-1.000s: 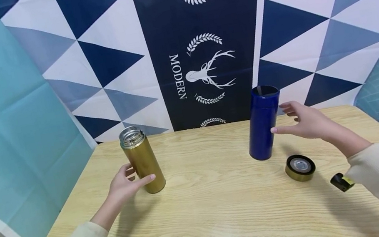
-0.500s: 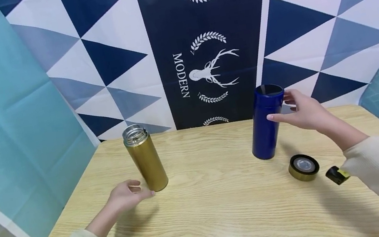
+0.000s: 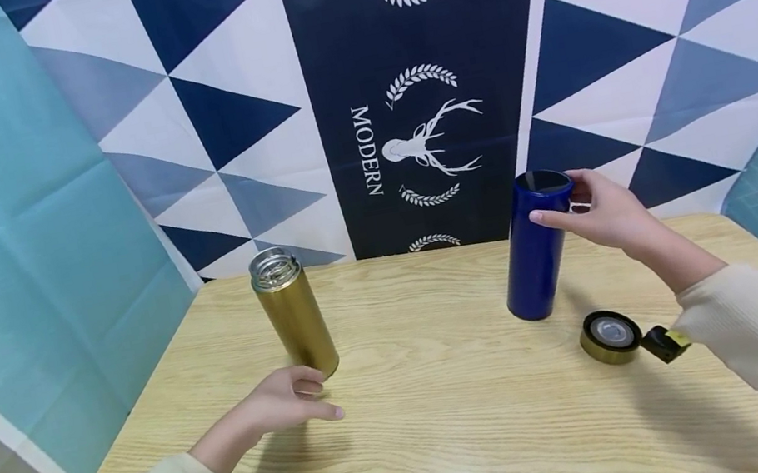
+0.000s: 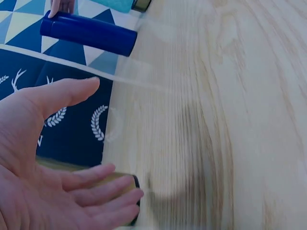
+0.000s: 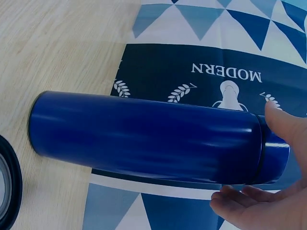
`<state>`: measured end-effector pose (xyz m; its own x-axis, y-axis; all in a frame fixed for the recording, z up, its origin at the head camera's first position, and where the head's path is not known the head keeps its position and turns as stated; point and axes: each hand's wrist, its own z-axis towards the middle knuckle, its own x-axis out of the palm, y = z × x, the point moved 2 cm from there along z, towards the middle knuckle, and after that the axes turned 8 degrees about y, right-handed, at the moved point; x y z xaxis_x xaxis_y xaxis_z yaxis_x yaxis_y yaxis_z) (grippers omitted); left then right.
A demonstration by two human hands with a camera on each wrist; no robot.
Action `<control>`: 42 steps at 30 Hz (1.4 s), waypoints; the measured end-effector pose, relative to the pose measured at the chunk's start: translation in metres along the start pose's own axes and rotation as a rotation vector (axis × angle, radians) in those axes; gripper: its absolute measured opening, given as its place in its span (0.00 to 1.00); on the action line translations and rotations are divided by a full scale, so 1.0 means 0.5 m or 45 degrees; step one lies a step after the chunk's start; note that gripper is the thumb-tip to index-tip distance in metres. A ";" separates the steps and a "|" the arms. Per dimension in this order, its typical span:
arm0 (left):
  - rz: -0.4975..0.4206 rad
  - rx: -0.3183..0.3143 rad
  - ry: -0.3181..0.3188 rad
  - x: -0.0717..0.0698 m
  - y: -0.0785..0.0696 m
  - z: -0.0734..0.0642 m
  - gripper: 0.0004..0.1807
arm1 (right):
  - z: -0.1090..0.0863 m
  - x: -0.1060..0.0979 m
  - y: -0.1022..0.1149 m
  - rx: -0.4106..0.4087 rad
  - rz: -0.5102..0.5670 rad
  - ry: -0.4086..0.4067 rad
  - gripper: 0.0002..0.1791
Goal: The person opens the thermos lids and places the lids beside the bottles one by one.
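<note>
A gold thermos (image 3: 298,318) stands upright at the left of the table, its lid off and its steel mouth bare. In front of its base my left hand (image 3: 283,406) hovers palm inward, fingers loosely spread and holding nothing. On the right, a dark-blue thermos (image 3: 534,277) stands upright; a seam runs round it near the top. My right hand (image 3: 606,209) reaches around that top part, thumb across the front and fingers at the far right side. In the right wrist view the thumb meets the blue rim and the fingertips lie along the opposite edge, not visibly squeezed round it.
A gold lid (image 3: 610,337) lies inside up on the wooden table (image 3: 423,398), in front of the blue thermos and under my right forearm. Patterned cloth (image 3: 415,52) hangs behind the table's back edge, and turquoise cloth (image 3: 1,210) on the left.
My left hand has moved off the gold thermos, down toward the table front. My right hand has risen along the blue thermos to its top. Both thermoses have stayed in place.
</note>
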<state>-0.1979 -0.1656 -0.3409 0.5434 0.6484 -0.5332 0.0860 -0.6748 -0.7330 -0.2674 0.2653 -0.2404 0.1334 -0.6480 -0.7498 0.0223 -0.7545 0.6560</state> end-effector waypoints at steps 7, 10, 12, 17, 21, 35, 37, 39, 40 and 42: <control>-0.001 0.251 0.202 0.012 -0.020 0.018 0.39 | 0.007 0.002 0.002 -0.010 0.050 -0.039 0.58; -0.004 0.350 0.266 0.018 -0.024 0.027 0.41 | 0.011 0.004 0.002 -0.028 0.088 -0.068 0.58; -0.022 0.384 0.288 0.020 -0.026 0.035 0.41 | 0.012 0.005 0.002 -0.035 0.109 -0.086 0.58; -0.012 0.461 0.242 0.027 -0.037 0.056 0.40 | 0.012 0.002 0.006 -0.026 0.124 -0.118 0.57; -0.025 0.504 0.136 0.039 -0.046 0.073 0.38 | 0.012 0.003 0.009 -0.003 0.129 -0.175 0.57; -0.247 0.479 -0.338 0.101 -0.092 0.121 0.40 | -0.004 0.027 0.027 -0.049 0.020 -0.429 0.50; -0.269 0.514 -0.367 0.106 -0.098 0.127 0.40 | -0.007 0.031 0.034 -0.070 0.027 -0.443 0.49; -0.281 0.537 -0.381 0.109 -0.103 0.131 0.40 | -0.010 0.035 0.042 -0.089 0.039 -0.452 0.48; -0.282 0.546 -0.387 0.110 -0.104 0.134 0.40 | -0.012 0.037 0.046 -0.095 0.046 -0.454 0.48; -0.279 0.558 -0.393 0.111 -0.107 0.138 0.41 | -0.015 0.040 0.054 -0.104 0.067 -0.451 0.48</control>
<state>-0.2300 -0.0690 -0.3606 0.2772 0.8737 -0.3996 -0.2203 -0.3470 -0.9116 -0.2568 0.2326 -0.2370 -0.2147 -0.6926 -0.6886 0.1054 -0.7174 0.6887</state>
